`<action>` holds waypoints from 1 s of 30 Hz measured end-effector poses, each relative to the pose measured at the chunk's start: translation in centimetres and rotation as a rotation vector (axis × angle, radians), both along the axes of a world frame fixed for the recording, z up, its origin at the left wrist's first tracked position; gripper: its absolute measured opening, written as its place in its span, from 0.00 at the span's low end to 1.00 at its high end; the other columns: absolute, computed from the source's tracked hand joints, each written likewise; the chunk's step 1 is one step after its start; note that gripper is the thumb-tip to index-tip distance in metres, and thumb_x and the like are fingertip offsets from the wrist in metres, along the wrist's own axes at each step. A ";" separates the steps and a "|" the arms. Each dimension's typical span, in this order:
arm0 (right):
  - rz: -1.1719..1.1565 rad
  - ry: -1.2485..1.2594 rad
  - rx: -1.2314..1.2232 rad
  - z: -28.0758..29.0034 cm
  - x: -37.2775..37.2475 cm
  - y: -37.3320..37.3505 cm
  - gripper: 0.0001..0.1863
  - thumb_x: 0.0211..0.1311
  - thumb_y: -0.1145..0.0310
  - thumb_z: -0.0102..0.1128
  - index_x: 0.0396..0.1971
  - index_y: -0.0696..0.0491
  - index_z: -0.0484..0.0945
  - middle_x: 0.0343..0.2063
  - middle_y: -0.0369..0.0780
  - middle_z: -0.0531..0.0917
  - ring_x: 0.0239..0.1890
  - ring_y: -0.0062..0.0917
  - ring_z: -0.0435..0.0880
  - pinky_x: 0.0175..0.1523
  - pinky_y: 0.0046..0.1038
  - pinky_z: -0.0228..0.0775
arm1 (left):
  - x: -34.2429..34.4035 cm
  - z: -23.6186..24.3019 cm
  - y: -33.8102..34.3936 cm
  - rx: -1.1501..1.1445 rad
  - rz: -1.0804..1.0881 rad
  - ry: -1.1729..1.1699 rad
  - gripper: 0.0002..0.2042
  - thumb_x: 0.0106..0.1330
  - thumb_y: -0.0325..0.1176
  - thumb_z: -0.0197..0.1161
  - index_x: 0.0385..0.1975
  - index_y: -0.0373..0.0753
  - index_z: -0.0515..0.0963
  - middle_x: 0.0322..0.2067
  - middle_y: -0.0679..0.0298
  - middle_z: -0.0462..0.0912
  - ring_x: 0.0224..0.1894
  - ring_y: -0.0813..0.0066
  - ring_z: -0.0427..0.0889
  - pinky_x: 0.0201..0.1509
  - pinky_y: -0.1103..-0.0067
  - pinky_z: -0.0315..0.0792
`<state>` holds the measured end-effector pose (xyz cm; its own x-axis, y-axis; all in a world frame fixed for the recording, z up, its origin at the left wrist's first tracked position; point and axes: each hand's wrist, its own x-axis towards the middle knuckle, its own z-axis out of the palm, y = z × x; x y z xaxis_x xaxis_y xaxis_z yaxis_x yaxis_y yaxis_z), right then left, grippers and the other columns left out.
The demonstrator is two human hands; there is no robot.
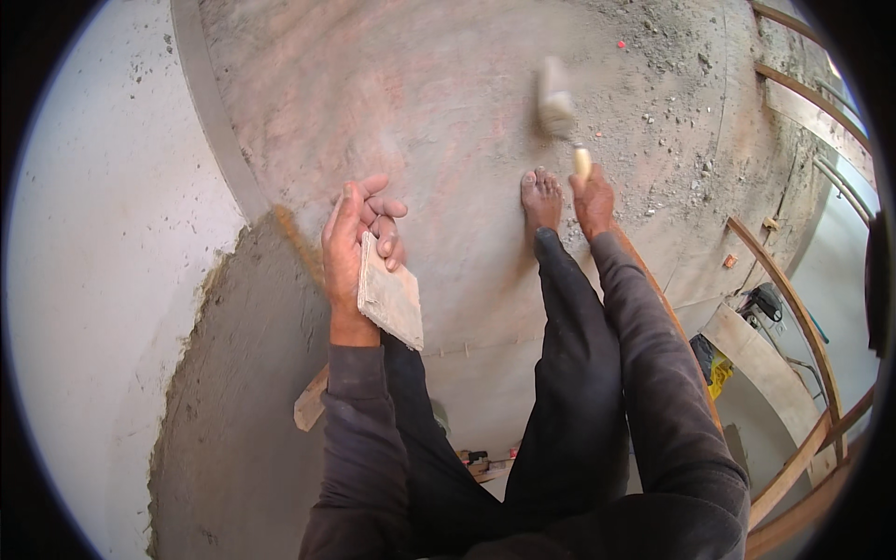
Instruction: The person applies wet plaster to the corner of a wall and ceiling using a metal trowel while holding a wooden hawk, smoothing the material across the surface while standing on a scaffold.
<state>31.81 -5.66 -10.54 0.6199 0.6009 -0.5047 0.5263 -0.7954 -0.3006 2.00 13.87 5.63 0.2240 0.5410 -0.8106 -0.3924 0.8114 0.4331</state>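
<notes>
My left hand is turned palm inward, with its fingers partly curled around a small flat rectangular board. The board is pale, dusty and worn at its edges, and hangs beside my wrist. My right hand reaches forward, gripping the cream handle of a trowel. Motion smears the trowel's pale head over the grey surface, so its exact shape and whether it touches there cannot be told. The dusty surface ahead has faint reddish patches. One bare foot rests on it, left of my right hand.
At left, a white wall meets rough grey plaster. Loose grit and crumbs lie scattered at upper right. Curved-looking wooden bars stand along the right. A dark bag and a yellow one sit lower down, beyond my right arm.
</notes>
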 end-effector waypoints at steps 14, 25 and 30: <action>-0.620 0.178 0.091 2.4 4.1 0.4 0.13 0.57 0.63 0.55 0.28 0.59 0.72 0.16 0.42 0.76 0.16 0.27 0.77 0.22 0.32 0.68 | -0.5 -0.9 0.1 -0.044 -0.004 0.028 0.21 0.72 0.44 0.52 0.48 0.28 0.69 0.27 0.55 0.78 0.14 0.84 0.67 0.12 0.85 0.63; -0.912 1.147 0.228 18.8 -7.7 5.6 0.13 0.54 0.71 0.56 0.40 0.56 0.72 0.25 0.38 0.77 0.25 0.23 0.79 0.28 0.26 0.75 | -1.8 1.6 -4.5 -0.146 0.096 -0.091 0.19 0.72 0.48 0.49 0.49 0.36 0.69 0.27 0.65 0.74 0.14 0.79 0.67 0.14 0.81 0.63; -0.980 1.331 0.120 21.5 -13.1 6.0 0.17 0.55 0.69 0.60 0.46 0.54 0.72 0.33 0.40 0.80 0.36 0.27 0.80 0.38 0.30 0.76 | 0.5 5.5 -4.6 -0.044 0.121 -0.043 0.16 0.71 0.40 0.53 0.49 0.33 0.69 0.30 0.60 0.77 0.17 0.81 0.69 0.16 0.82 0.67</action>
<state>18.75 0.38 10.98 -0.0381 0.3401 -0.9396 -0.7875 -0.5890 -0.1812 2.53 9.23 11.12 0.1940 0.5304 -0.8252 -0.5061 0.7748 0.3790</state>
